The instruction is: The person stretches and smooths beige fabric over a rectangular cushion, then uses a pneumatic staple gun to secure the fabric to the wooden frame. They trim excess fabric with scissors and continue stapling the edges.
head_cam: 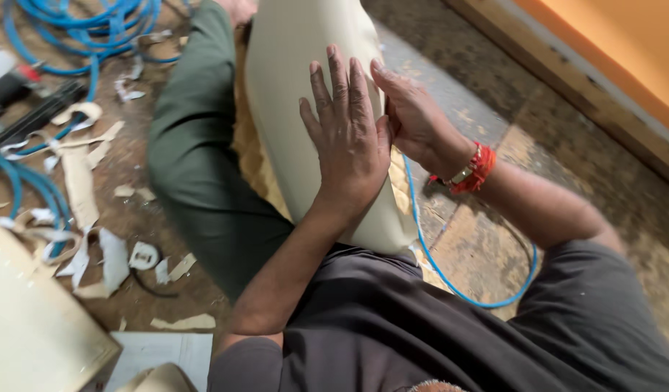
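- The cream upholstered cushion panel (305, 109) is lying across the person's lap and green-trousered leg (196, 174), above the floor (487, 239); its cream covering is already looking smooth and taut over the top face.
- Yellow foam (256, 163) is still showing along the left edge, so I judge the covering there is not yet closed off.
- The left hand (347, 138) is pressing flat on the cover, palm down, fingers (338, 80) straight and slightly spread, gripping nothing.
- The right hand (414, 120) is working at the right edge, its fingers curling over the rim; whether they are pinching the fabric I cannot tell.
- A blue air hose (450, 279) is looping beside it, and offcut scraps (80, 181) are littering the floor.
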